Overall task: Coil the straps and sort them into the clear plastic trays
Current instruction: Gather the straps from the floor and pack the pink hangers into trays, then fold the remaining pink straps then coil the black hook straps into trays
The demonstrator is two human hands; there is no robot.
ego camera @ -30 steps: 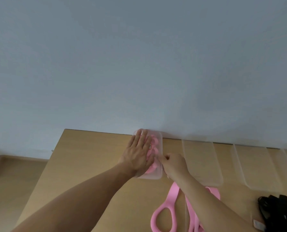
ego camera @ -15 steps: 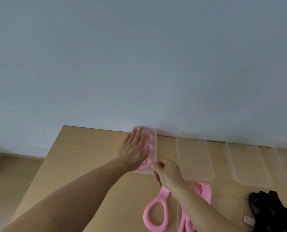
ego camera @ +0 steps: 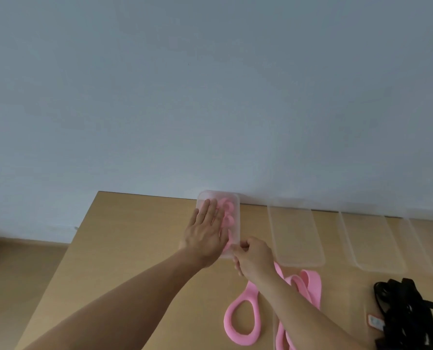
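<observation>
On my feed I look down from the head camera at a light wooden table [ego camera: 134, 248] pushed against a pale blue-grey wall [ego camera: 210, 97]. Both bare forearms reach in from the bottom edge.

The leftmost tray [ego camera: 236, 215], long and of clear plastic, lies lengthwise with its far end at the wall. Inside it I see coiled pink straps [ego camera: 227, 207], rolled into rounds one behind another.

The left hand [ego camera: 205, 236] lies flat on top of this tray, fingers straight and together, pointing toward the wall. It covers the tray's left half, and the pink coils show just right of its fingers and partly under the palm.

The right hand [ego camera: 253, 256] is at the tray's near right corner, fingers curled, thumb and forefinger pinching the corner's edge. The coils lie beyond this pinch, further into the tray.

To the right, three more clear trays line up along the wall: a second tray [ego camera: 294, 236], a third tray [ego camera: 371, 243] and a fourth tray [ego camera: 432, 248] cut off by the frame edge.

Loose pink straps [ego camera: 243, 317] lie in open loops on the table under and beside the right forearm, nearer me than the trays. A tangle of black straps [ego camera: 407, 314] with a small white tag [ego camera: 375, 322] sits at the lower right.
</observation>
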